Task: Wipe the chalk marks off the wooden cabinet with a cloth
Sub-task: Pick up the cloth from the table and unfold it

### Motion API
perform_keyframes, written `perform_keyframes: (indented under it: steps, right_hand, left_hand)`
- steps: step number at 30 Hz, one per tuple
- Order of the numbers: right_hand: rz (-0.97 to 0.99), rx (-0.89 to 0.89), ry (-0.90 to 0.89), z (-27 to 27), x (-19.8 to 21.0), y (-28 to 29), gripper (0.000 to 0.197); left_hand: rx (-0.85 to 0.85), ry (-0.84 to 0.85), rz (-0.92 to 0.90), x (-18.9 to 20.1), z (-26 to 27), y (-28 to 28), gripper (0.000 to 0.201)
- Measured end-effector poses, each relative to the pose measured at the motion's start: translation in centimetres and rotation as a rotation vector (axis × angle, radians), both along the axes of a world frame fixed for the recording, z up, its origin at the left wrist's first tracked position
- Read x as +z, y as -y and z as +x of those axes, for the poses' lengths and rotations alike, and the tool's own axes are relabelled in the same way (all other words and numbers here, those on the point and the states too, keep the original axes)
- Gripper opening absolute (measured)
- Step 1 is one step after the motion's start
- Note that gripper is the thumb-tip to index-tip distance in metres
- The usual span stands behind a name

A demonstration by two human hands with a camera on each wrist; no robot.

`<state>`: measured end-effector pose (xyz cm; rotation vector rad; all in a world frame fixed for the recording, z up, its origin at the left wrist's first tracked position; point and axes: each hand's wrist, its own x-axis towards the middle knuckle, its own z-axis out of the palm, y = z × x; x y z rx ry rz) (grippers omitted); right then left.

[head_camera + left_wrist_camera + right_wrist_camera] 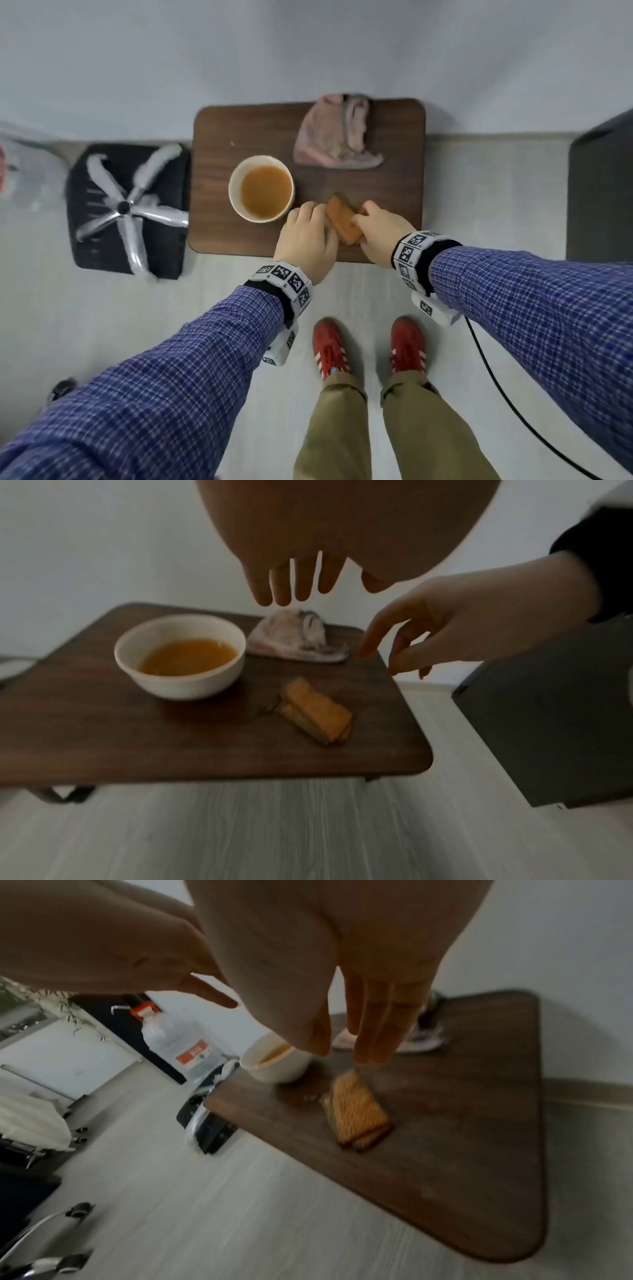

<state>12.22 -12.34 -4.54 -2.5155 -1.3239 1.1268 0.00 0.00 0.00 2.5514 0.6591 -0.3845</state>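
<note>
Pale floor and white wall frame a dark wooden tabletop (219, 137) where the wiping has not yet begun
Fingers (284, 588) of the left hand (305, 240) and of the right hand (380, 233) hang straight and released, holding nothing, above an orange comb-like block (316, 718) beside a white bowl (178, 688) of amber liquid; the crumpled pinkish-grey cloth (337, 135) lies untouched at the far edge, so I judge reaching and gripping it comes next; chalk marks cannot be made out

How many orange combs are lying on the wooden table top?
2, stacked: the upper comb lies across a lower comb near the wooden table top's front edge, right of the bowl. The stack could hide more.
</note>
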Motion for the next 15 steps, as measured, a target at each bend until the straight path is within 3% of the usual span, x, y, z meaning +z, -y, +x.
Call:
perform_keyframes:
  steps: [4,7,11,15]
  right_hand:
    - [-0.044,0.124,-0.022,-1.9,-6.9,-1.9,0.042]
    - [-0.075,0.164,0.1,-2.7,-9.8,-2.8,0.037]
    - [-0.093,0.082,0.19,-3.1,-9.1,-3.3,0.024]
    - [-0.048,-0.13,-0.016,-0.3,-3.1,-2.5,0.026]
  left_hand:
    - [0.033,-0.086,-0.01,-6.7,-1.8,-0.6,0.047]
    - [0.01,-0.113,-0.014,-9.2,-2.8,-0.9,0.051]
    - [0.014,-0.123,-0.031,-9.1,-3.3,-1.1,0.052]
    - [-0.023,-0.131,-0.072,-4.7,-1.3,-1.5,0.057]
